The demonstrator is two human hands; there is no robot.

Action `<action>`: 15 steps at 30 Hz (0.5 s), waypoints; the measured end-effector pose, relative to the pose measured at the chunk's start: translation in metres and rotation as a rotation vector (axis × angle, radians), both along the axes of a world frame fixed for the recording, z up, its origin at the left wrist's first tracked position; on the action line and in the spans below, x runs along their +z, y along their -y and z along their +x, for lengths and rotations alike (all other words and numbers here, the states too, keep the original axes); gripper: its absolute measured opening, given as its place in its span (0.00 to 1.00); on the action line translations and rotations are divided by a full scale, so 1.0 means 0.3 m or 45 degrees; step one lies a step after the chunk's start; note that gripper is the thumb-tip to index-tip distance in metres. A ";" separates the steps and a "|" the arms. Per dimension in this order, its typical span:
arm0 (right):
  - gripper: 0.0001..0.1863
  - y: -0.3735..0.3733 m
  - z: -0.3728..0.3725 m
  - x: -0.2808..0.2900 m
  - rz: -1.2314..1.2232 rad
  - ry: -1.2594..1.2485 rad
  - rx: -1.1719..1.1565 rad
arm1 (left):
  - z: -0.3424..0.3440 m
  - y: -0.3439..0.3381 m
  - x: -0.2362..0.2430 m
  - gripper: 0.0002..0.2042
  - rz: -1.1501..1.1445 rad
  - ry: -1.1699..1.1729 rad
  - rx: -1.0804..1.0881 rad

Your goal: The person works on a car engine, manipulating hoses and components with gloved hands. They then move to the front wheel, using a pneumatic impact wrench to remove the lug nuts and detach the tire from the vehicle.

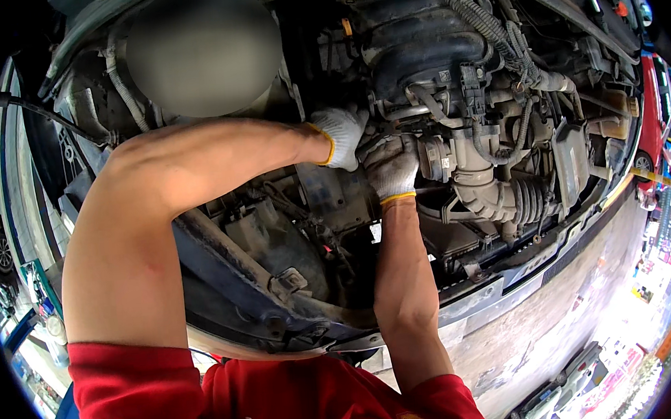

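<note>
Both hands wear white knit gloves with yellow cuffs and reach deep into a dusty engine bay. My left hand (339,137) is bent into the gap left of the black intake manifold (425,41), its fingertips curled out of sight. My right hand (391,166) is closed just below and right of it, against parts under the manifold; what it grips is hidden. Beside my right hand sit a dusty cylindrical housing (469,152) and a ribbed air duct (528,198). Corrugated wire looms (486,20) run above these.
The front body rail (237,264) crosses below my arms. An oval blurred patch covers the upper left. A reservoir (605,131) sits at the right. Beyond the bay are a red car (648,122), another vehicle (561,373) on the pale floor (504,346), and blue equipment (26,332) at the left.
</note>
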State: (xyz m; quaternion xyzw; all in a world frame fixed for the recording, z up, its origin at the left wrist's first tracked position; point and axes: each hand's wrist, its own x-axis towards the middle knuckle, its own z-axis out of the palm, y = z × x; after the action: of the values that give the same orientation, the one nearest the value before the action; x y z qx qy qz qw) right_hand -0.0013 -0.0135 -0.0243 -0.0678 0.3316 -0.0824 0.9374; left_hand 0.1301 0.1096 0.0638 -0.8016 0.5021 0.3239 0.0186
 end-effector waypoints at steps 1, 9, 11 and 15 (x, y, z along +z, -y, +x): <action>0.07 -0.021 0.027 0.060 0.020 -0.150 -0.097 | 0.001 -0.004 0.011 0.54 0.012 -0.023 0.018; 0.24 -0.039 0.092 -0.165 -0.577 -0.042 -0.209 | 0.000 0.021 0.010 0.54 -0.017 -0.037 0.040; 0.22 -0.038 0.099 -0.133 -1.149 -0.183 -0.047 | -0.002 0.026 0.005 0.54 -0.030 -0.020 0.020; 0.23 -0.056 0.126 -0.038 -0.310 -0.073 -0.280 | -0.001 0.008 -0.014 0.49 -0.138 0.021 0.028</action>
State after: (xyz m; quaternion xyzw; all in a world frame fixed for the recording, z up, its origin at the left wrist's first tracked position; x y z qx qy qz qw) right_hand 0.0364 0.0033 -0.0358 -0.1466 0.3514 -0.2222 0.8976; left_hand 0.1299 0.1071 0.0595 -0.8097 0.5099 0.2896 -0.0244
